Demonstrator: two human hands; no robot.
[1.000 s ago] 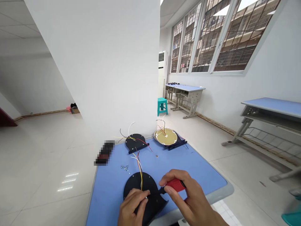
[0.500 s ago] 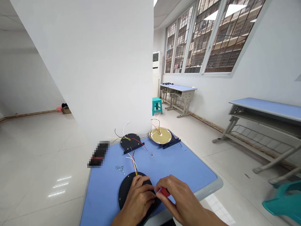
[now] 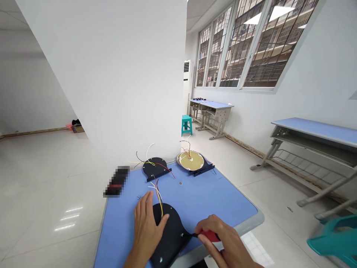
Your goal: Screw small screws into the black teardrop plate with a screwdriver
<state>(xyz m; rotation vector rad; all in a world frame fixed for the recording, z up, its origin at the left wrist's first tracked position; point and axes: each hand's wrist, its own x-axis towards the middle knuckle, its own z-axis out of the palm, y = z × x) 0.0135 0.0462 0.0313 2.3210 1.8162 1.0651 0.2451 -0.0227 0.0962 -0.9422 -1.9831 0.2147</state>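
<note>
A black round-ended plate [image 3: 173, 238] with several coloured wires [image 3: 159, 199] rising from it lies on the blue desk [image 3: 228, 201] near the front edge. My left hand [image 3: 147, 225] rests on its left side, fingers spread and thumb beside the wires. My right hand [image 3: 220, 238] is closed around a red-handled screwdriver [image 3: 209, 235], whose dark shaft points left. The tip meets a small screw at the plate's right side. Small screws [image 3: 138, 197] lie partly hidden behind my left fingertips.
A second black plate [image 3: 155, 167] with wires lies at the back of the desk. Right of it are gold discs [image 3: 192, 161] on black parts. A blurred dark object [image 3: 116, 181] sits at the left edge. A teal stool [image 3: 334, 238] stands at right.
My left hand has moved left off the plate's right side and spread out. My right hand has shifted right, and the screwdriver's shaft and the screw now show.
</note>
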